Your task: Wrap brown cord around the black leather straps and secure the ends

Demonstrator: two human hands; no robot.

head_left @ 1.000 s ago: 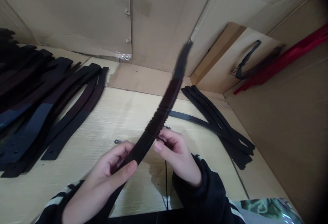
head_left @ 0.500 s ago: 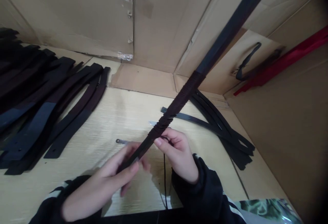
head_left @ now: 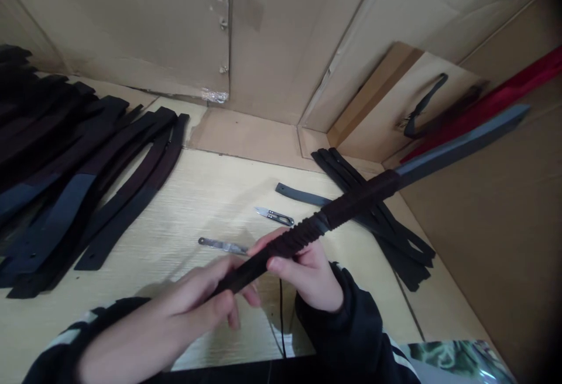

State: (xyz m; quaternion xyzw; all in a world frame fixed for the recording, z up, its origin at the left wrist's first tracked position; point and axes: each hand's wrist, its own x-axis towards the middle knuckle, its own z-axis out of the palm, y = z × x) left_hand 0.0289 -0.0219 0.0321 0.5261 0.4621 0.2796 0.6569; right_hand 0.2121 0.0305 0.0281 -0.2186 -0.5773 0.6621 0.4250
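I hold a long dark strip (head_left: 351, 199) with both hands; its near half is wrapped in dark cord and its bare grey end points far right. My left hand (head_left: 197, 305) pinches the near end. My right hand (head_left: 307, 273) grips the wrapped part, thumb on top. A thin black cord (head_left: 281, 308) hangs down below my right hand. Small thread snips (head_left: 276, 215) and a flat metal tool (head_left: 222, 246) lie on the wooden table (head_left: 197, 196) just beyond my hands.
A big pile of dark strips (head_left: 65, 179) lies at the left, a smaller bundle (head_left: 377, 214) at the right. Cardboard walls (head_left: 285, 33) enclose the back and right. A red strip (head_left: 492, 103) leans at the far right.
The strip has swung down from pointing up-right to nearly level, pointing right. My hands turned with it, and the snips on the table have come into view.
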